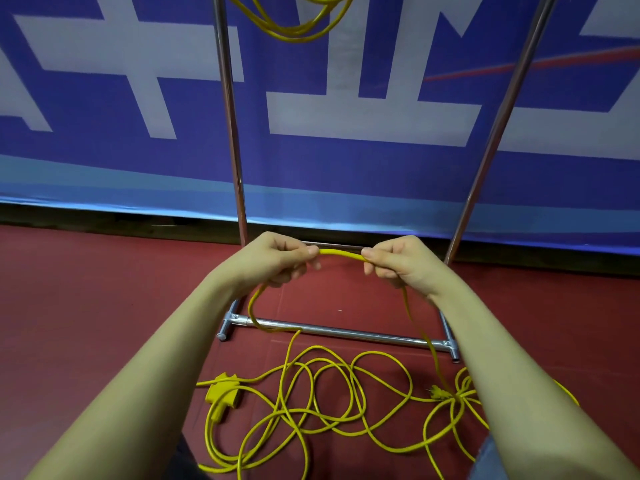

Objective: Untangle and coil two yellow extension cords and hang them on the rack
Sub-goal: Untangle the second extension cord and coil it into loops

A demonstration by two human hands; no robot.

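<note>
Coiled yellow cord [294, 27]: hung on chrome tube rack [230, 133]. Second yellow extension cord [341, 253]: pinched between left hand [277, 261] and right hand [401, 261], remainder tangled on red floor [69, 306]; coiling barely begun.

A dark red floor [86, 306] fills the lower half of the view, its smooth surface marked by faint seams and a few pale specks near the centre. From nine o'clock across to three o'clock it meets a large blue banner [329, 161] that covers the wall, printed with big white block shapes, a thin red streak toward two o'clock, and a lighter blue band along its bottom edge. A dark strip [104, 220] runs beneath the banner where it ends above the floor; the lighting is even and soft.
</note>
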